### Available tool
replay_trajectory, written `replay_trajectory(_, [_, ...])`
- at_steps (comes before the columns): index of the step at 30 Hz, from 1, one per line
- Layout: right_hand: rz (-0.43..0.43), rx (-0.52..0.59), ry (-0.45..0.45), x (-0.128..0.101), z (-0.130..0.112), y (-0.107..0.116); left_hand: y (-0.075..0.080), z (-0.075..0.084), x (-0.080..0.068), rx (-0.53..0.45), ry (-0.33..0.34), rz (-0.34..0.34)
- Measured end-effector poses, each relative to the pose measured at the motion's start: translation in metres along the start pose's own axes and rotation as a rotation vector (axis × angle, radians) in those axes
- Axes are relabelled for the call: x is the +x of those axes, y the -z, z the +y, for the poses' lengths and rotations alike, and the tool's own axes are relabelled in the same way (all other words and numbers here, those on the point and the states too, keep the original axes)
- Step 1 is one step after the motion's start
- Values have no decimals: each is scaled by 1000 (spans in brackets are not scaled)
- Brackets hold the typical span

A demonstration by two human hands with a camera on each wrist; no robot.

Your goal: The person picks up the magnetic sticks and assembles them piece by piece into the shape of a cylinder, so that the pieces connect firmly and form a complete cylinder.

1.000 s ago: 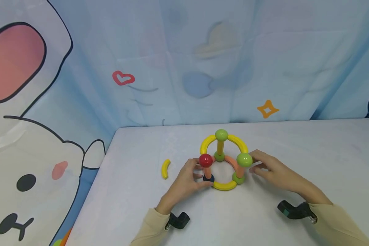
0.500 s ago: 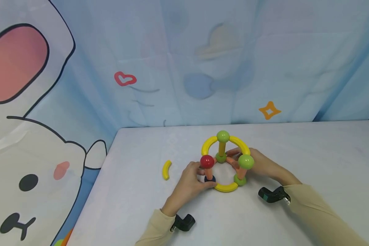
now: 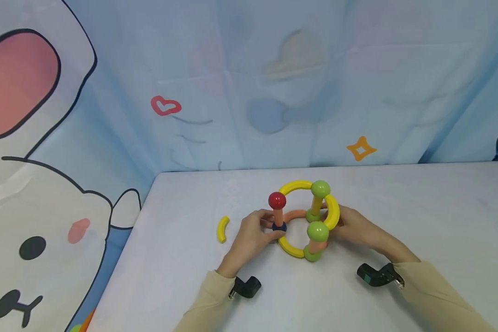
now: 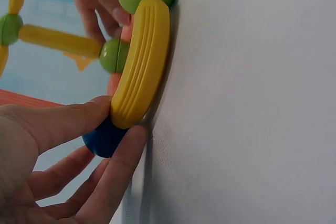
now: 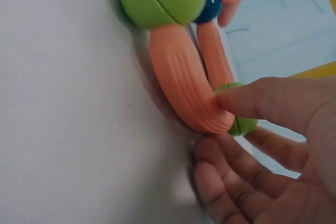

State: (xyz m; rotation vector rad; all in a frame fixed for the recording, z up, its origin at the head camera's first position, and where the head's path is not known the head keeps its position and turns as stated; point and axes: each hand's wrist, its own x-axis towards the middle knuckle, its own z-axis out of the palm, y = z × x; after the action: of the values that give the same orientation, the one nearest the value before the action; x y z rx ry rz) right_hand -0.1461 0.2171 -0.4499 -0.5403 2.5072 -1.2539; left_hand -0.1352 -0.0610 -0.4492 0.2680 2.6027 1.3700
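Looking down through the head camera, I see the toy frame [image 3: 305,221] of balls and curved bars standing on the white counter [image 3: 419,216] between both hands. My left hand [image 3: 253,235] pinches the dark blue ball [image 4: 105,137] at the base between thumb and fingers. My right hand [image 3: 357,230] pinches the orange curved bar [image 5: 184,82] beside a green ball. A loose yellow piece [image 3: 222,229] lies nearby to the left.
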Motion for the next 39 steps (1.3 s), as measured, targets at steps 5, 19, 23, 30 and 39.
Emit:
replay_trajectory(5, [-3,0,-48,-12,-3,-2,1,-2,9,-19,-25,-1])
replay_trajectory(19, [33,27,-121,-29,-8,-10,2,-1,36,4,-63,-57])
replay_trajectory(23, [25,1,-112,-34,-9,-11,2,-2,42,-8,-80,-92])
replay_trajectory(30, [-17,-1,-107,-38,-11,-16,1,-3,48,-20,-141,-161])
replay_trajectory(39, [-74,0,-90,-38,-15,-12,5,-5,45,-10,-170,-206])
